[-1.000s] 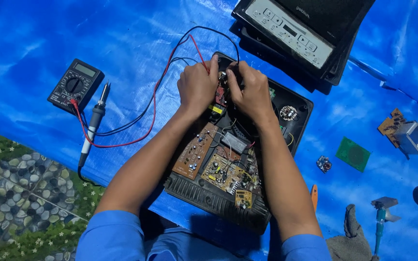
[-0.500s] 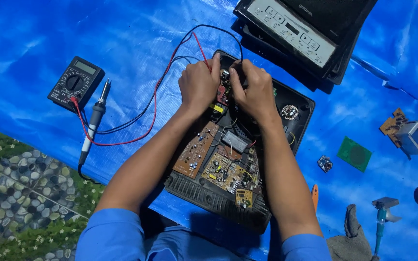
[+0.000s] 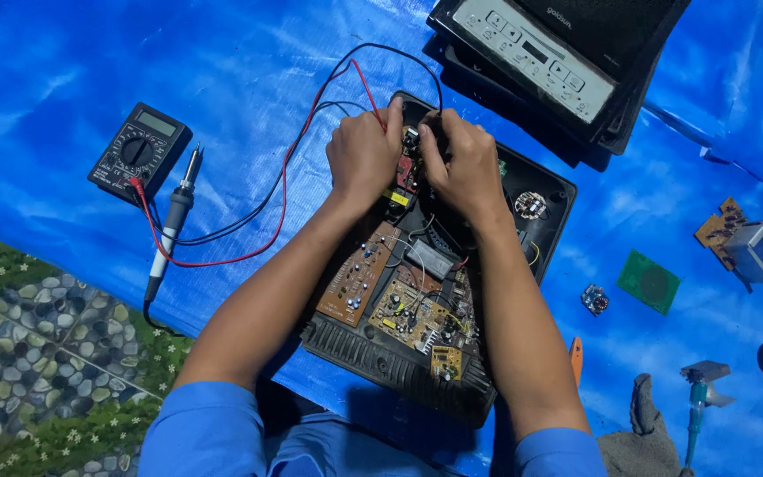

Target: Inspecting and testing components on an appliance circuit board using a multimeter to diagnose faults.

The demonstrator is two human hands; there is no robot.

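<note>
From the head view, I have the open black plastic appliance base (image 3: 523,230) lying on the blue tarpaulin (image 3: 117,62), its brown circuit boards (image 3: 359,274) exposed. My left hand (image 3: 362,155) and right hand (image 3: 457,163) pinch small parts at its far end, fingers curled narrow; I cannot tell exactly what they grip. This looks like probing or seating a connection, which calls for steady, fine fingertip pressure. The black multimeter (image 3: 139,152) lies to the left.
</note>
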